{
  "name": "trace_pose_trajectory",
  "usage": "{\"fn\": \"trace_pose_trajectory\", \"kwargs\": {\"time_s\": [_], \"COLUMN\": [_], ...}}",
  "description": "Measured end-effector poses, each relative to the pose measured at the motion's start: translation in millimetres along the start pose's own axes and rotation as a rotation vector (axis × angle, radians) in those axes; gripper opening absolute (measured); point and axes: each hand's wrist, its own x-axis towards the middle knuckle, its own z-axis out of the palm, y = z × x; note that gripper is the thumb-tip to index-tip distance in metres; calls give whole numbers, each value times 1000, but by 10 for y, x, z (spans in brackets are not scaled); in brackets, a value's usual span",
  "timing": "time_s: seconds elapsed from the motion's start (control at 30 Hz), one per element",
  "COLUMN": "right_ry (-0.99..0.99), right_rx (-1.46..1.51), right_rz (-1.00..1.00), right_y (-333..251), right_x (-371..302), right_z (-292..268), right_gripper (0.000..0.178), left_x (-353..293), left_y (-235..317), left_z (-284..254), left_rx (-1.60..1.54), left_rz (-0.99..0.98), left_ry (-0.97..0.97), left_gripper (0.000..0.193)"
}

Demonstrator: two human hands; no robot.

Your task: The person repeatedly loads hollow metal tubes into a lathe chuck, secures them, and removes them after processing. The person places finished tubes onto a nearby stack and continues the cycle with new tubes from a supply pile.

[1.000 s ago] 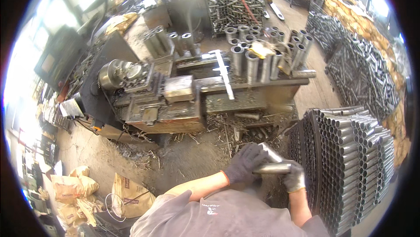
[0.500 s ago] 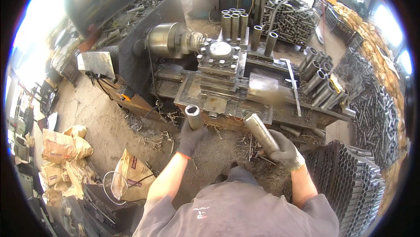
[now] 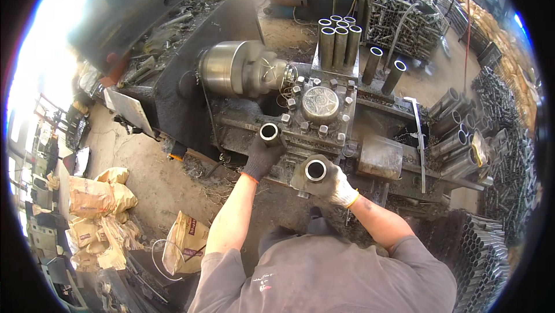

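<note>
In front of the lathe I hold a short metal tube in each gloved hand, both with their open ends facing up. My left hand (image 3: 265, 160) is wrapped round one metal tube (image 3: 270, 132), just left of the tool post (image 3: 319, 105). Lower and to the right, my right hand (image 3: 330, 189) grips the other metal tube (image 3: 315, 171); most of that tube's length is hidden by the fingers. Beyond my left hand is the lathe chuck (image 3: 240, 69), with curled metal shavings (image 3: 286, 87) by its right end.
Several upright tubes (image 3: 340, 44) stand in a cluster behind the tool post, with two more tubes (image 3: 381, 70) to their right. A caliper (image 3: 418, 145) lies across the lathe bed. More tubes (image 3: 457, 134) are piled at the right. Paper sacks (image 3: 98, 194) lie on the floor at left.
My right hand has moved left and its tube has swung from tilted to nearly upright. My left hand with its tube has shifted a little up and right. The view has moved toward the lathe.
</note>
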Motion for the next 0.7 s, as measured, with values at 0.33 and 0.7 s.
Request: {"fn": "trace_pose_trajectory", "kwargs": {"time_s": [0.33, 0.7], "right_ry": [-129, -427], "right_rx": [-491, -654], "right_rz": [-12, 624], "right_y": [-945, -827], "right_x": [172, 2912], "right_z": [-815, -700], "right_gripper": [64, 86], "left_x": [-688, -559], "left_y": [-894, -2413], "left_z": [-1119, -2928], "left_rx": [-447, 285], "left_rz": [-47, 99], "left_ry": [246, 1078], "left_gripper": [37, 48]}}
